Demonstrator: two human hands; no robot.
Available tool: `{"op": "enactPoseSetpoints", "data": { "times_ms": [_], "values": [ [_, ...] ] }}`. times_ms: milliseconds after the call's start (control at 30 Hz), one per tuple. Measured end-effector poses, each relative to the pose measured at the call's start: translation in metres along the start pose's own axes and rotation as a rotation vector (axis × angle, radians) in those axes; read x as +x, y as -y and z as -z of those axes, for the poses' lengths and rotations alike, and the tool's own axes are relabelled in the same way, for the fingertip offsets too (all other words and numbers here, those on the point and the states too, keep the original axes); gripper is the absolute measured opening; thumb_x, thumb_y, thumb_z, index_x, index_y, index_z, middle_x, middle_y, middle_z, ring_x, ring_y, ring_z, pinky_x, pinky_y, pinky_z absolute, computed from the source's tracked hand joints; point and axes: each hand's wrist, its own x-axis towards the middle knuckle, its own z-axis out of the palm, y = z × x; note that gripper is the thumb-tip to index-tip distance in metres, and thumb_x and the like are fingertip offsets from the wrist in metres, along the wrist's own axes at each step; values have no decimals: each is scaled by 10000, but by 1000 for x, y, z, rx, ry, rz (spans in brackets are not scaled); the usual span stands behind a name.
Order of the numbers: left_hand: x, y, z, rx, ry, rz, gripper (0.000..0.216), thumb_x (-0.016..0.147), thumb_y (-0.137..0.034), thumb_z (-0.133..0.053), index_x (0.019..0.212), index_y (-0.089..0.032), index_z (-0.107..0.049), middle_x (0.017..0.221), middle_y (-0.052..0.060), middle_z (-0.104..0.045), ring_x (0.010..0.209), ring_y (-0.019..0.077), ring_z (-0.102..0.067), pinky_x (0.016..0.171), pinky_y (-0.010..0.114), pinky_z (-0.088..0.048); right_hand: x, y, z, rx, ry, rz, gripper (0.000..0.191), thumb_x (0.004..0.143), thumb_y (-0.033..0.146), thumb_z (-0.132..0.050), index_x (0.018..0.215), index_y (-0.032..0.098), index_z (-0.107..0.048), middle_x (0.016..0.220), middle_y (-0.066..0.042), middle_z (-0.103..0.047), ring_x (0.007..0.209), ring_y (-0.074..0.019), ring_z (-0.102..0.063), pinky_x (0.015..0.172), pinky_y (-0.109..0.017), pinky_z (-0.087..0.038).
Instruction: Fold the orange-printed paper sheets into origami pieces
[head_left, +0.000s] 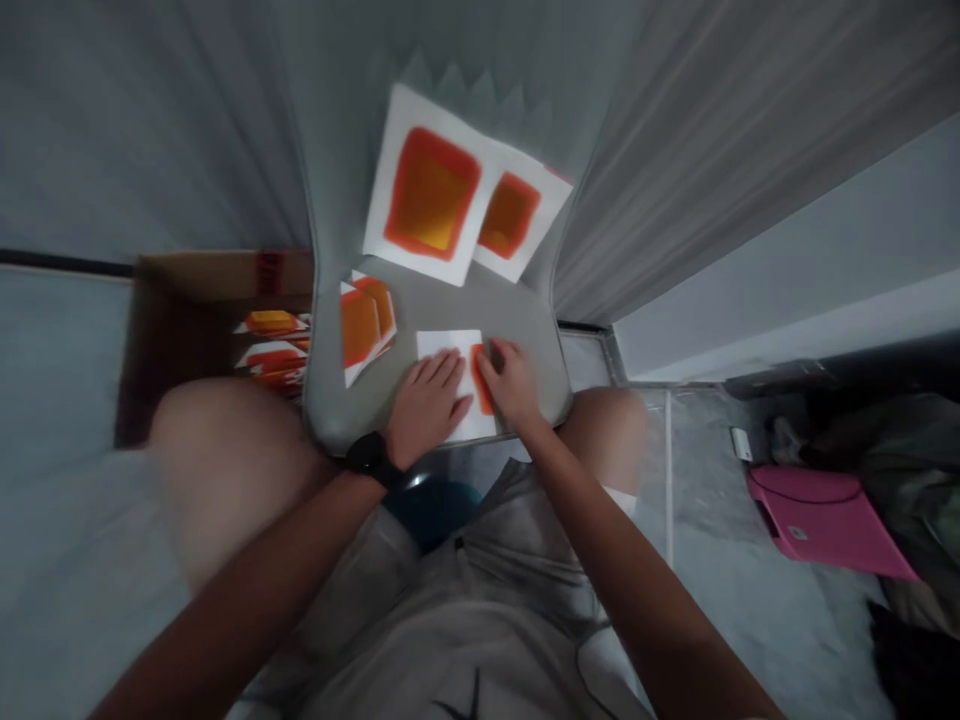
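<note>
A white sheet of paper [450, 345] lies near the front edge of the grey chair seat. Along its right side an orange printed strip [481, 380] shows, apparently a turned-over part. My left hand [429, 398] lies flat on the white area with its fingers stretched out, a dark watch on the wrist. At the right edge of the sheet, my right hand [513, 382] is closed, its thumb on the orange strip and its fingers curled. How much paper is between those fingers is partly hidden.
Two larger white sheets with orange-red squares [433, 195] lean against the chair back [465, 40]. Folded orange-and-white papers [366, 325] lie left on the seat. A cardboard box [217, 275] with similar pieces stands left. A pink case-like object [829, 520] lies on the floor at right.
</note>
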Motion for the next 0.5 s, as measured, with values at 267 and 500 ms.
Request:
{"op": "enactPoseSetpoints", "data": {
  "times_ms": [267, 500],
  "values": [
    [24, 21, 6, -32, -69, 11, 339, 1068, -330, -494, 1326, -205, -675, 1411, 86, -684, 1300, 298, -587, 1047, 491, -446, 34, 11, 5, 157, 157, -259, 279, 875, 372, -757, 1062, 166, -775, 955, -89, -800, 868, -215, -736, 840, -329, -558],
    [28, 29, 3, -55, -103, -15, 319, 1044, -357, -577, 1313, -219, -679, 1378, 86, -687, 1267, 300, -583, 970, 478, -460, 36, 21, 2, 177, 141, -173, 191, 906, 262, -661, 1018, 177, -791, 888, -56, -788, 788, -189, -699, 799, -307, -539]
  ]
}}
